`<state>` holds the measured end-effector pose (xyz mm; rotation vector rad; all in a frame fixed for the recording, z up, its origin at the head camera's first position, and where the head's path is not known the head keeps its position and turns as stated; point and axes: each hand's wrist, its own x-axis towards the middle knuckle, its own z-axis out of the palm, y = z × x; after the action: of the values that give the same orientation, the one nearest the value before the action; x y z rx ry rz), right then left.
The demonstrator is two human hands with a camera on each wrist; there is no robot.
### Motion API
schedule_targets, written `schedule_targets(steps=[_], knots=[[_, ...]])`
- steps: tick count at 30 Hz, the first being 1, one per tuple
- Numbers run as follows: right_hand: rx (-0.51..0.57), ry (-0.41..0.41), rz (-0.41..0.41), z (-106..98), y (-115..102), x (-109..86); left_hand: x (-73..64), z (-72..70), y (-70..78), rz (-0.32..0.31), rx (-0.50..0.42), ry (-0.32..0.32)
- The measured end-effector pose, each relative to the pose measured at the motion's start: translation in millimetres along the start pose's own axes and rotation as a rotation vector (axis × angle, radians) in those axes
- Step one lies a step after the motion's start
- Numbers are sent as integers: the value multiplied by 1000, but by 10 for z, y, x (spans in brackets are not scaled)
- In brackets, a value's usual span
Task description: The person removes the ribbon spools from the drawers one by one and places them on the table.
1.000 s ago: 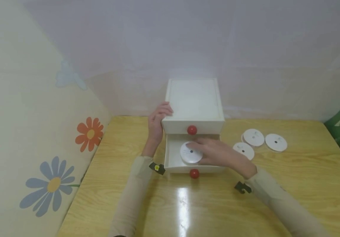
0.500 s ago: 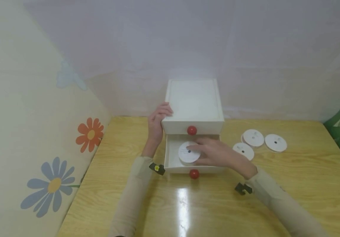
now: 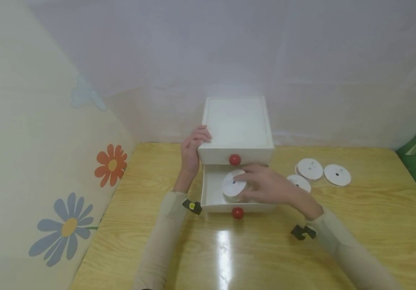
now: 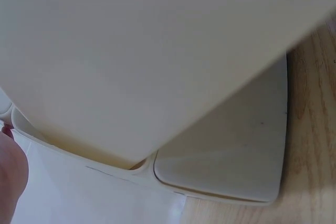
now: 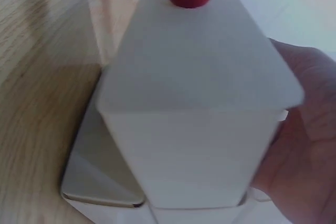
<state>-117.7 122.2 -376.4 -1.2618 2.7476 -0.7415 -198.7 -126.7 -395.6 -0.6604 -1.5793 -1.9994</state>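
A white drawer cabinet (image 3: pixel 238 121) stands at the back of the table, its drawer (image 3: pixel 211 177) under the top one pulled out. My left hand (image 3: pixel 193 151) holds the cabinet's upper left edge, fingers bent over the top. Over the pulled-out drawer, my right hand (image 3: pixel 271 185) grips a white spool (image 3: pixel 233 187) from its right side. The spool is tilted, with its labelled round face and part of its rim showing. In the right wrist view the drawer's front and wall (image 5: pixel 194 156) hide the spool and the fingertips of my right hand (image 5: pixel 310 145).
Several more white spools (image 3: pixel 337 175) lie on the table (image 3: pixel 374 225) to the right, one partly behind my right hand. Red knobs (image 3: pixel 238 213) stick out from the drawer fronts. Below the drawer, a cabinet panel (image 4: pixel 226 145) stands close to the table. A pale cloth (image 3: pixel 302 112) hangs behind.
The spool shifts slightly left, then back right, and now tilts with its rim showing. My right hand and wrist have moved a little right. My left hand stays on the cabinet.
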Motion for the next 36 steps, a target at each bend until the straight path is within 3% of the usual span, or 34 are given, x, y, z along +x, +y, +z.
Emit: schedule_targets(steps=[8, 16, 21, 29, 36], knots=[[3, 48, -24, -206, -14, -112, -2, -16, -4, -26, 4, 10], [69, 81, 36, -401, -17, -275, 7, -17, 4, -25, -2, 12], [56, 127, 73, -494, -7, -379, 15, -27, 0, -21, 12, 11], [29, 253, 52, -590, 26, -524, 19, -54, -8, -50, 23, 13], [-21, 393, -13, -646, 107, -637, 22, -58, -6, -34, 10, 17]])
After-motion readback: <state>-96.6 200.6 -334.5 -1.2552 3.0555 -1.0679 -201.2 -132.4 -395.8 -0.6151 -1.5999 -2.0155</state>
